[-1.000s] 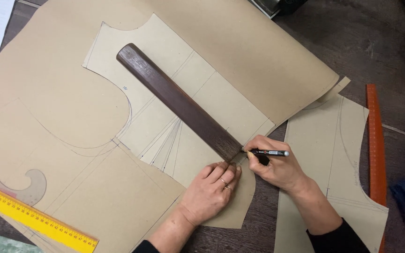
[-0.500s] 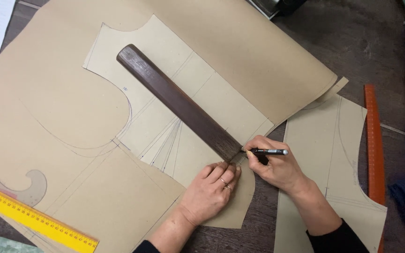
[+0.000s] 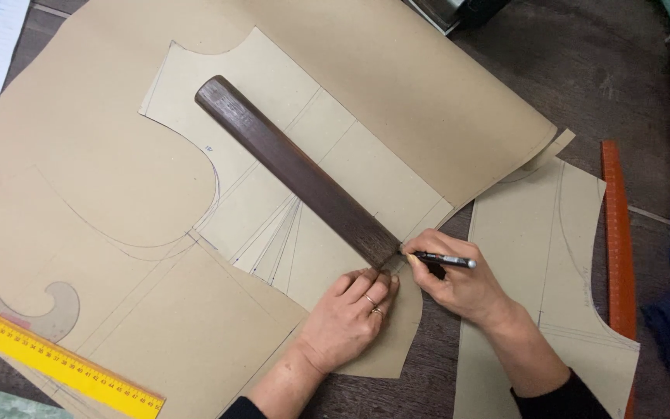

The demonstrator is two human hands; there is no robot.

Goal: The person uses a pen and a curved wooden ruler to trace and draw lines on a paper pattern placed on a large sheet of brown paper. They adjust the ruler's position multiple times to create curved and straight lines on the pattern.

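Right hand (image 3: 459, 283) grips a pen (image 3: 443, 260) at the dark wooden bar's (image 3: 296, 172) near end; left hand (image 3: 350, 314) presses flat just beside it on the pattern piece (image 3: 350, 167), bare bench (image 3: 606, 70) beyond.

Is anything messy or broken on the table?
Nothing stands out. The wooden bar lies slanted across the paper pattern, but the left hand steadies the pattern there while the right hand holds a pen at its end. No tears or spills.

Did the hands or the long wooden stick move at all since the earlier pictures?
Nothing visibly changed. The left hand still presses the cut tan paper pattern piece by the dark wooden straightedge, and the right hand still holds the black pen at its end.
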